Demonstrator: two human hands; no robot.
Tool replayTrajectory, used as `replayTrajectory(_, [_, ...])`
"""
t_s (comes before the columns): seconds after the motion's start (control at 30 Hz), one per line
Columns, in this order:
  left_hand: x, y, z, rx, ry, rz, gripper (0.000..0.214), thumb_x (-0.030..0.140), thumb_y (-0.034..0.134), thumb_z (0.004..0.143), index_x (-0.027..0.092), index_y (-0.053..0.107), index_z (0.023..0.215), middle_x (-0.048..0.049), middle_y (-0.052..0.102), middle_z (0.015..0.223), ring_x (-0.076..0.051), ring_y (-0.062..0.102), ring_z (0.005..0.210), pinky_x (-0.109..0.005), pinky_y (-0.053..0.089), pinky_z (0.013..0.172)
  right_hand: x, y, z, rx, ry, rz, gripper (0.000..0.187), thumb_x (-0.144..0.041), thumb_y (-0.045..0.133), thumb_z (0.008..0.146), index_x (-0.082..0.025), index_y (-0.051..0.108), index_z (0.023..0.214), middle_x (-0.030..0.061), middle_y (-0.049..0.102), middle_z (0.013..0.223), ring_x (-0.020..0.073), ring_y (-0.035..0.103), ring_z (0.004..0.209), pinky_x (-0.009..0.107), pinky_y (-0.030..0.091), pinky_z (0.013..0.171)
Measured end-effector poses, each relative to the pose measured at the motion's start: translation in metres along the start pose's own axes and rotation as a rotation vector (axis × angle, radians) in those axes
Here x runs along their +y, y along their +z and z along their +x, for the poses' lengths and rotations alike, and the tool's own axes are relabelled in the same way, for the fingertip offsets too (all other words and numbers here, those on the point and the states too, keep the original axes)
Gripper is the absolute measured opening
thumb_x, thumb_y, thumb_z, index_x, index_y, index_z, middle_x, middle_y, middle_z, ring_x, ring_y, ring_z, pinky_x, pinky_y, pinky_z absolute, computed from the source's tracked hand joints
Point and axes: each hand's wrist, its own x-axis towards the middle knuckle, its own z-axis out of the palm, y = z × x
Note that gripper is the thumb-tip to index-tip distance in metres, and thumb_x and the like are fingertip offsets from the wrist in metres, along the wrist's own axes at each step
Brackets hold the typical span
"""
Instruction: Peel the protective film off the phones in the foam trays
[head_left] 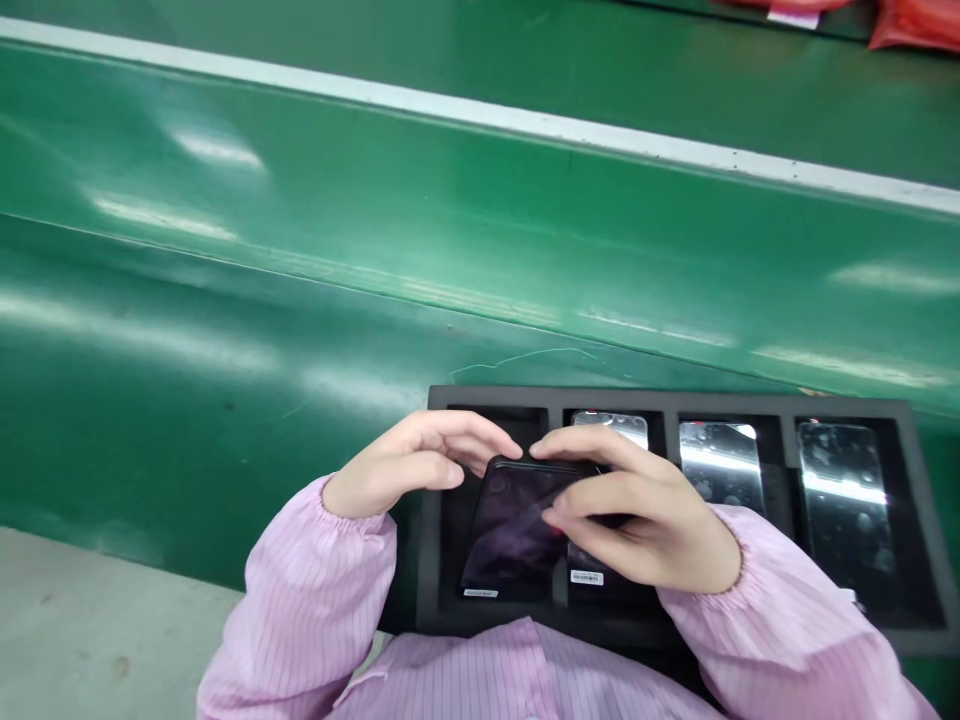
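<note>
dark phone [506, 540] is best supported by edges; left hand [409, 455], ten o'clock, half-open, empty; right hand [649, 515], three o'clock, curled, grip unclear

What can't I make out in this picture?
All in the head view:
- Print on the white label of the dark device: too small.
- Middle of the neighbouring device: hidden by the right hand.
- Part of the tray's near edge: hidden by the pink clothing.
- Red packages: cut off by the top edge.
</note>
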Motion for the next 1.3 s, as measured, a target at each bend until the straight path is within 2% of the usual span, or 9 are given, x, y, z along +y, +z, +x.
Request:
replayTrajectory(0.07, [0.003,0.0,-0.004,-0.038,0.049,0.113,0.034,0.018,0.064,0.074,0.022,0.071,0.108,-0.0059,0.073,0.109,-0.023,0.066,0.101,-0.034,0.049,0.092,-0.002,0.001,-0.001,0.03,0.047,0.046,0.051,-0.009,0.067,0.084,-0.024,0.051,0.13,0.0093,0.061,0.122,0.0182,0.062,0.111,0.033,0.056,0.092])
replayTrajectory(0.13, [0.005,0.0,-0.008,-0.058,0.104,0.26,0.037,0.017,0.065,0.076,0.024,0.068,0.112,-0.0046,0.07,0.114,-0.021,0.064,0.104,-0.031,0.048,0.094,-0.004,0.001,-0.001,0.034,0.116,0.042,0.064,-0.013,0.07,0.083,-0.023,0.043,0.14,0.0087,0.064,0.116,0.0177,0.065,0.104,0.032,0.057,0.088])
replayTrajectory(0.27, [0.005,0.01,-0.01,0.041,0.181,0.578,0.034,0.018,0.072,0.075,0.023,0.065,0.108,-0.004,0.068,0.106,-0.019,0.063,0.098,-0.03,0.049,0.09,-0.007,0.002,0.0,0.063,0.133,-0.036,0.039,-0.016,0.07,0.084,-0.021,0.06,0.121,0.0037,0.069,0.095,0.015,0.067,0.084,0.027,0.058,0.073])
replayTrajectory(0.37, [0.003,0.018,-0.007,0.175,0.202,0.707,0.022,0.022,0.075,0.077,0.022,0.068,0.097,-0.0034,0.071,0.097,-0.019,0.065,0.091,-0.031,0.05,0.086,-0.008,0.004,-0.002,0.104,0.147,-0.064,0.043,-0.018,0.071,0.084,-0.022,0.058,0.125,0.0043,0.07,0.101,0.015,0.068,0.085,0.026,0.058,0.072])
replayTrajectory(0.5, [0.0,0.02,-0.006,0.217,0.214,0.701,0.011,0.024,0.077,0.077,0.023,0.071,0.086,-0.0024,0.073,0.09,-0.018,0.067,0.084,-0.031,0.05,0.082,-0.006,0.006,-0.005,0.102,0.194,0.038,0.058,-0.021,0.072,0.083,-0.023,0.05,0.136,0.0055,0.068,0.107,0.0153,0.067,0.089,0.023,0.058,0.068])
replayTrajectory(0.77, [-0.001,0.009,-0.004,0.129,0.198,0.511,0.01,0.026,0.068,0.085,0.021,0.068,0.077,-0.0059,0.071,0.093,-0.02,0.066,0.09,-0.03,0.048,0.08,-0.003,-0.001,-0.007,-0.029,0.298,0.293,0.066,-0.011,0.066,0.081,-0.021,0.041,0.141,0.0065,0.06,0.111,0.0137,0.063,0.092,0.023,0.059,0.072])
replayTrajectory(1.07, [-0.012,-0.004,0.004,0.213,0.162,0.387,0.008,0.023,0.071,0.074,0.018,0.065,0.072,-0.0054,0.069,0.091,-0.019,0.059,0.082,-0.031,0.044,0.076,0.012,0.0,-0.006,-0.09,0.418,0.582,0.062,-0.009,0.065,0.08,-0.017,0.045,0.138,0.0092,0.063,0.116,0.0156,0.066,0.095,0.026,0.061,0.075])
replayTrajectory(1.2, [-0.017,-0.007,0.011,0.272,0.158,0.381,0.009,0.021,0.071,0.072,0.017,0.062,0.072,-0.0034,0.067,0.09,-0.017,0.058,0.08,-0.028,0.043,0.074,0.019,-0.001,-0.005,-0.034,0.326,0.345,0.049,-0.017,0.071,0.081,-0.019,0.057,0.128,0.0081,0.066,0.117,0.0158,0.067,0.09,0.03,0.06,0.078])
replayTrajectory(1.3, [-0.018,-0.007,0.013,0.297,0.192,0.441,0.013,0.021,0.072,0.073,0.017,0.06,0.072,-0.0024,0.065,0.086,-0.015,0.057,0.078,-0.026,0.043,0.074,0.018,-0.005,-0.004,0.009,0.153,0.001,0.019,-0.019,0.073,0.082,-0.018,0.071,0.101,0.0087,0.066,0.116,0.0204,0.065,0.101,0.037,0.055,0.09])
